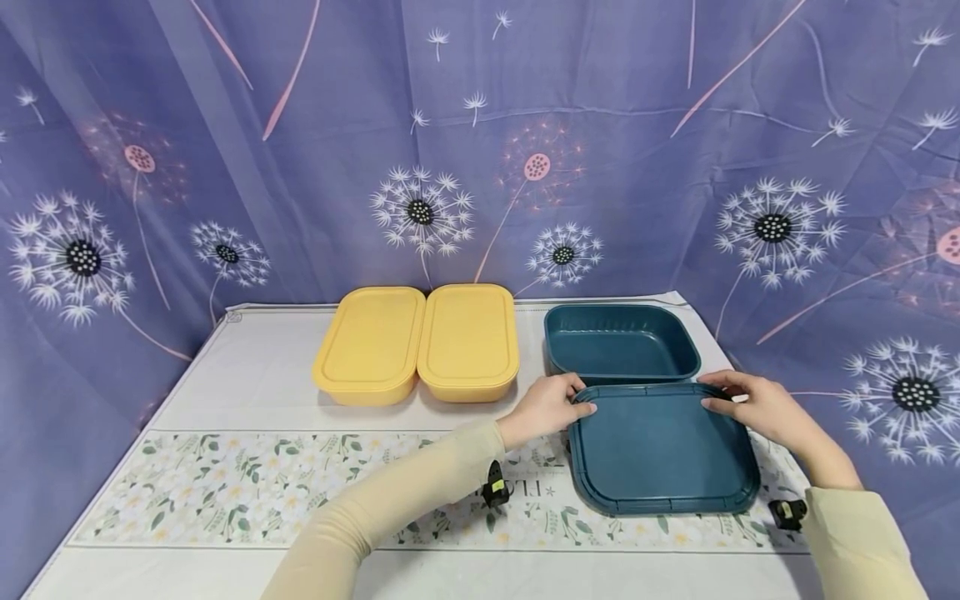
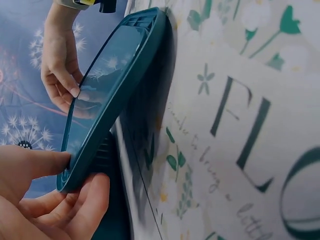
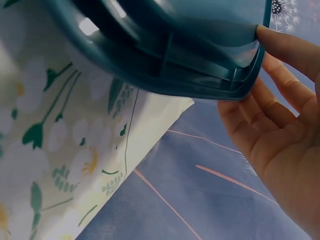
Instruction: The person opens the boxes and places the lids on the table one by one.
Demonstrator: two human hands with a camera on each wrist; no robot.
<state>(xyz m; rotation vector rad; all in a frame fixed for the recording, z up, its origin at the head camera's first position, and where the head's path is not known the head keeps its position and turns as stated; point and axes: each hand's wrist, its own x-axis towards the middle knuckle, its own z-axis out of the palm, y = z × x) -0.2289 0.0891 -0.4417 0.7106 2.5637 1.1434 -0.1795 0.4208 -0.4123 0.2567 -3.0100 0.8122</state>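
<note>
Both hands hold a dark teal lid [image 1: 666, 450] by its two far corners, thumbs on the upper face and fingers beneath. The left hand [image 1: 546, 408] pinches the far left corner, and the right hand [image 1: 757, 412] pinches the far right one. In the left wrist view the lid [image 2: 112, 95] is tilted, its far edge raised off the table and its near edge low by the cloth. Directly behind the lid stands an open teal container [image 1: 622, 342], its front wall partly hidden. The right wrist view shows the lid's rim [image 3: 200, 90] between the right thumb and fingers.
Two yellow lidded containers [image 1: 371, 342] [image 1: 468, 337] stand side by side at the back, left of the teal one. A floral runner [image 1: 247, 492] crosses the white table [image 1: 202, 392]. Purple dandelion curtains [image 1: 480, 150] hang close behind and at both sides.
</note>
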